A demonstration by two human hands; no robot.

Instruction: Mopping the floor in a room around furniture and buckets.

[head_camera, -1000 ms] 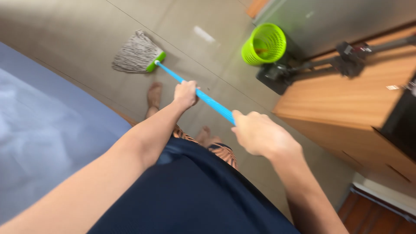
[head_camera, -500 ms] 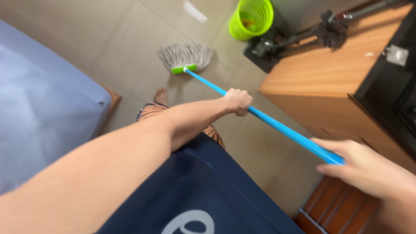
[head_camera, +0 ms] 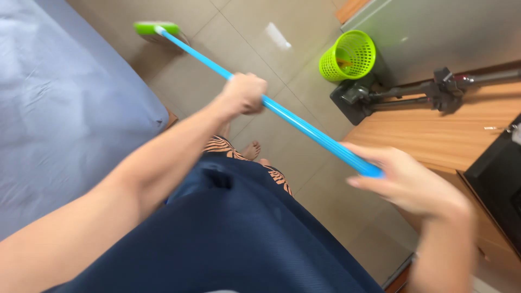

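Mop (head_camera: 304, 123): blue pole, likely light and stiff, smooth; green head (head_camera: 157, 27) at the bed (head_camera: 65, 108) edge. Left hand (head_camera: 244, 93) fisted mid-pole; right hand (head_camera: 412, 182) loosely curled on the pole's end. Best gripped there, hands well apart.

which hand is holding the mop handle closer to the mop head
The left hand, gripping mid-handle; the right hand holds the top end, farthest from the green mop head.

Navy top (head_camera: 233, 233), orange striped shorts (head_camera: 220, 146)
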